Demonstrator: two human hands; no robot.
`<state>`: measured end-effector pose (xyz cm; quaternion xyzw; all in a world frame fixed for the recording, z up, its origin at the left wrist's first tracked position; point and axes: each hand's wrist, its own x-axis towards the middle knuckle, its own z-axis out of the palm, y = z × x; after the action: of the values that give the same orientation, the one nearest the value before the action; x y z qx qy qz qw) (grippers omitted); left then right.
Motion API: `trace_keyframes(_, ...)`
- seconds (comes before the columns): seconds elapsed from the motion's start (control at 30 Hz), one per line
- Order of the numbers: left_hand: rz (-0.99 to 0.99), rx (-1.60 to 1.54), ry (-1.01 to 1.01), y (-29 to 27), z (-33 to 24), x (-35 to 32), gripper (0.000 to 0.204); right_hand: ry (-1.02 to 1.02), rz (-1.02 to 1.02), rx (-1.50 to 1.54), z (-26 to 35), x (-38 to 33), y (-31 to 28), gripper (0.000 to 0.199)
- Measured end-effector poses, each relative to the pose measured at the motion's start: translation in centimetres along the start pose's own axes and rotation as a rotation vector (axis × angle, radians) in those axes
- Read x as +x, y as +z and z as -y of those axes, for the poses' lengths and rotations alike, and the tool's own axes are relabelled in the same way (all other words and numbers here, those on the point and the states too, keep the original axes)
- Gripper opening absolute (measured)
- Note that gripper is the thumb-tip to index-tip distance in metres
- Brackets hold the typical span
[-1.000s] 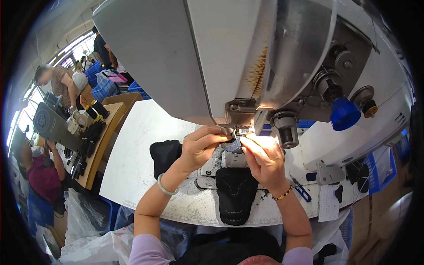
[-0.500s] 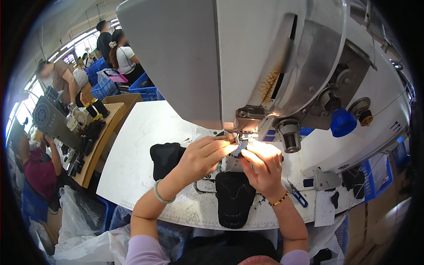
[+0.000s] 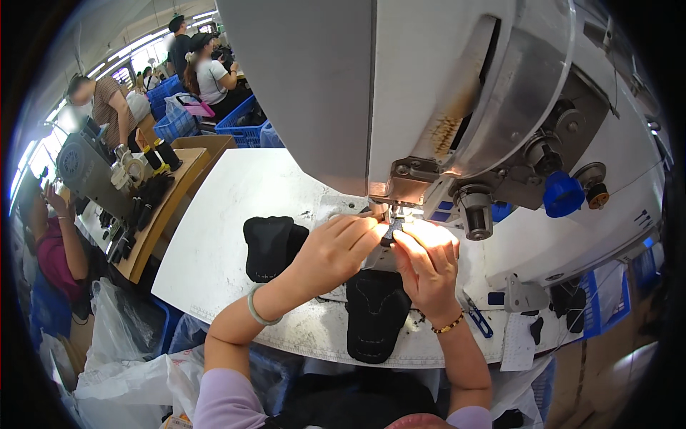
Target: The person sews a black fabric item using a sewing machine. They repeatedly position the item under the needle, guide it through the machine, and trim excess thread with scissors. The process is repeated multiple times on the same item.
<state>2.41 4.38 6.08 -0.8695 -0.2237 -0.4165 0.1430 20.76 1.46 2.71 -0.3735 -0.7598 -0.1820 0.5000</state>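
Under the lit needle area of a large white sewing machine point(image 3: 436, 86), both hands meet at a small grey-and-black fabric piece point(image 3: 390, 233). My left hand point(image 3: 336, 250) pinches its left side, thumb and fingers together. From the right, my right hand point(image 3: 429, 261) grips the same piece by its near edge; the fingers hide much of it. Just below the hands lies a black padded piece point(image 3: 375, 318) with pale stitch lines. More black padded pieces point(image 3: 268, 247), overlapping, rest on the white table left of my left wrist.
Blue-handled thread snips point(image 3: 477, 316) and a paper sheet point(image 3: 518, 347) lie right of my right wrist. A blue basket point(image 3: 607, 300) stands at the right edge. On the left are another machine point(image 3: 89, 168) on a wooden-edged bench, plastic bags point(image 3: 121, 336) and several people.
The view has shifted slightly, so the machine appears further right. Both hands stay at the needle, still pinching the small piece, which now sits a little lower between the fingertips.
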Motion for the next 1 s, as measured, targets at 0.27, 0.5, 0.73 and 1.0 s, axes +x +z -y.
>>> trace_keyframes(0.27, 0.053, 0.026, 0.072, -0.1, -0.1, -0.1, 0.037, 0.054, 0.033, 0.040, -0.7, 0.4, 0.1, 0.019)
trace_keyframes(0.5, 0.058, -0.424, -0.028, 0.7, 5.4, -1.8, 0.046, 0.083, 0.051, 0.135, -1.1, 0.6, 0.1, 0.018)
trace_keyframes(0.73, 0.130, -0.401, 0.133, -0.2, 4.5, -1.4, 0.060, -0.065, -0.103, 0.052, -1.5, -0.8, 0.9, 0.032)
trace_keyframes(1.0, 0.081, -0.139, 0.082, -0.4, 0.1, -1.2, 0.052, -0.208, -0.059, 0.083, -0.2, -1.4, 0.3, 0.044)
